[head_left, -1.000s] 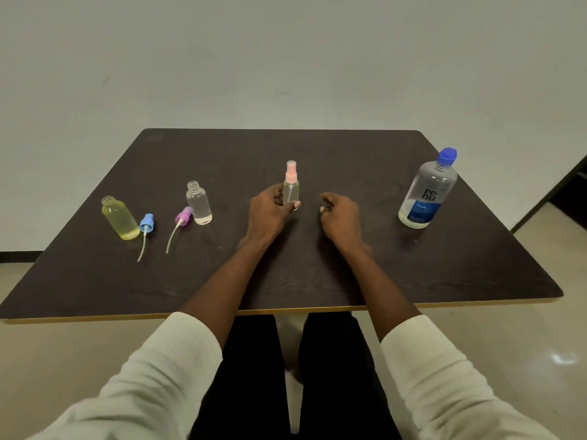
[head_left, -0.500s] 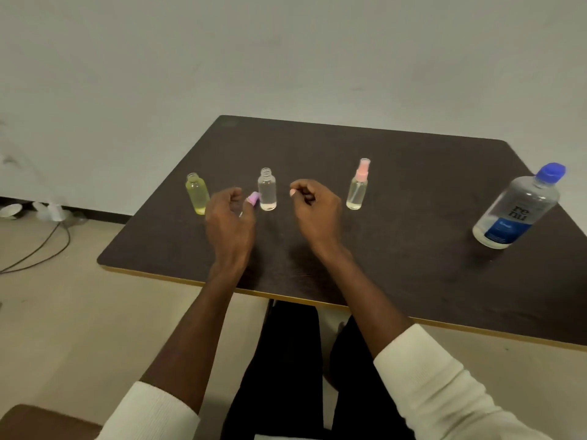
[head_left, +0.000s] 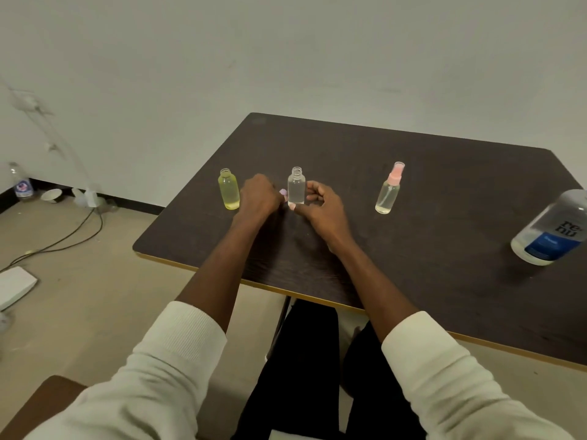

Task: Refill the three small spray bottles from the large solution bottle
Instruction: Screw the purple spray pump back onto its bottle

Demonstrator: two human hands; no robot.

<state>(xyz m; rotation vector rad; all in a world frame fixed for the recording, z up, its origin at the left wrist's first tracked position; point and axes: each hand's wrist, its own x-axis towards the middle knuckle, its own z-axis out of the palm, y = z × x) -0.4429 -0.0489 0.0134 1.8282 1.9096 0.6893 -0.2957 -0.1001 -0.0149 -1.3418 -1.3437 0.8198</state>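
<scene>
Three small bottles stand in a row on the dark table. The yellow-tinted bottle at the left is uncapped. The clear middle bottle is uncapped too. At the right stands a bottle with its pink spray top on. My left hand is closed around the purple spray cap, just left of the middle bottle. My right hand curls around the middle bottle's base, fingertips touching it. The large solution bottle with a blue label stands far right, its cap out of frame.
The table's near edge runs diagonally across the view. On the floor at the left lie a cable, a white box, a bowl and a plastic bottle by the wall. The blue cap is hidden.
The view swung left. My left hand let go of the pink-topped bottle and took up the purple cap. My right hand moved to the clear middle bottle.
</scene>
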